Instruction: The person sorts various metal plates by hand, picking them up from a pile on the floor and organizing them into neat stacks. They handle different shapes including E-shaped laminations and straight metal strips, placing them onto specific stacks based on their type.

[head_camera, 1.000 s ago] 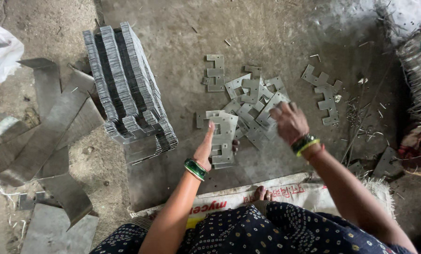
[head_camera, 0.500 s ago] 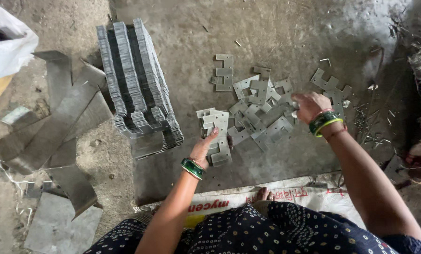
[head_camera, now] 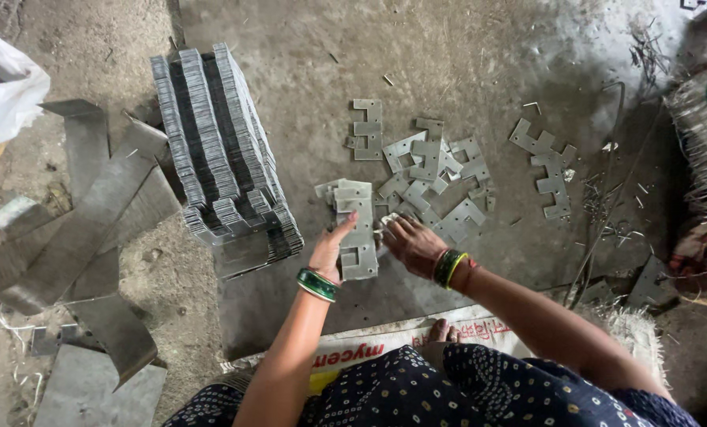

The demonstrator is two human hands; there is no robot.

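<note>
Both hands [head_camera: 369,245] on plate stack [head_camera: 355,229], long axis runs away.

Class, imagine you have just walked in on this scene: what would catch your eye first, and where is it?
First, the big block of stacked grey metal plates standing on edge, upper left of centre on the concrete floor. Next, the left hand and right hand meeting at a small pile of notched plates, with loose notched plates scattered just beyond. Long bent metal strips lie at far left.
</note>
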